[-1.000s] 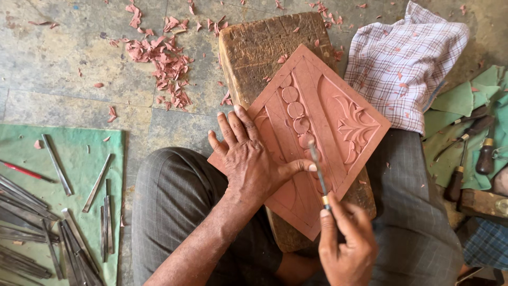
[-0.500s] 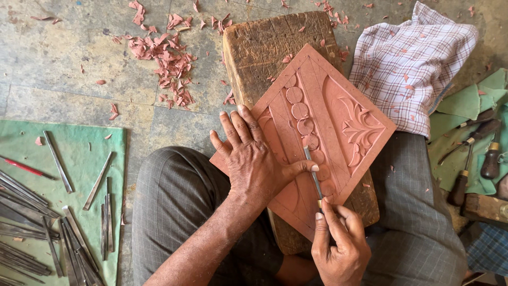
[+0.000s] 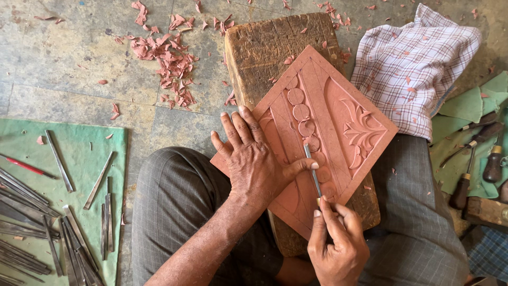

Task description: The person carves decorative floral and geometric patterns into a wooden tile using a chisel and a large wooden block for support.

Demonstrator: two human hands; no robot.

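Head view: right hand [image 3: 337,244] fingers pinch a thin metal chisel [image 3: 312,172] on the carved reddish tile [image 3: 338,132]; left hand [image 3: 253,161] presses flat, fingers spread.

At your centre sits a terracotta-red square carved panel [image 3: 328,132], patterned with round discs and a leaf scroll. At two o'clock lies a white-and-purple checked cloth [image 3: 413,69]. At eight o'clock, grey metal chisels [image 3: 58,222] cover a green mat [image 3: 21,143].

Reddish carved panel [image 3: 328,132] tilted on wooden block [image 3: 275,47], slim chisel [image 3: 312,172] against it.
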